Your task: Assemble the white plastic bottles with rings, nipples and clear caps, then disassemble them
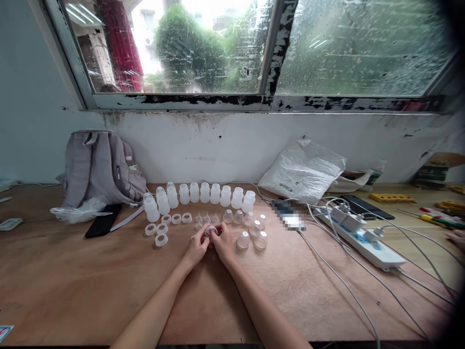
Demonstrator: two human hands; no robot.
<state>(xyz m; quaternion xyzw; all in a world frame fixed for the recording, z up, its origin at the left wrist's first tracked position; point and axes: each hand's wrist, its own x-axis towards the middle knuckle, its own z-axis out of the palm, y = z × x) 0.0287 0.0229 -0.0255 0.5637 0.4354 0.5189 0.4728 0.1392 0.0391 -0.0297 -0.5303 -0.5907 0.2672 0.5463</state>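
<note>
My left hand (pixel 198 247) and my right hand (pixel 222 242) meet over the wooden table (pixel 72 291), fingers pinched together around a small white ring-shaped plastic part (pixel 211 232). Behind them stands a curved row of several translucent white bottles (pixel 204 193). White rings (pixel 161 231) lie to the left of my hands. Tiny clear nipples (pixel 207 219) and clear dome caps (pixel 250 232) lie just beyond and to the right.
A grey backpack (pixel 100 167) leans on the wall at left, with a black phone (pixel 103 220) and crumpled plastic beside it. A plastic bag (pixel 303 169), a power strip (pixel 363 237) with cables, a tablet and tools lie right. Another person's fingers (pixel 457 237) show at far right.
</note>
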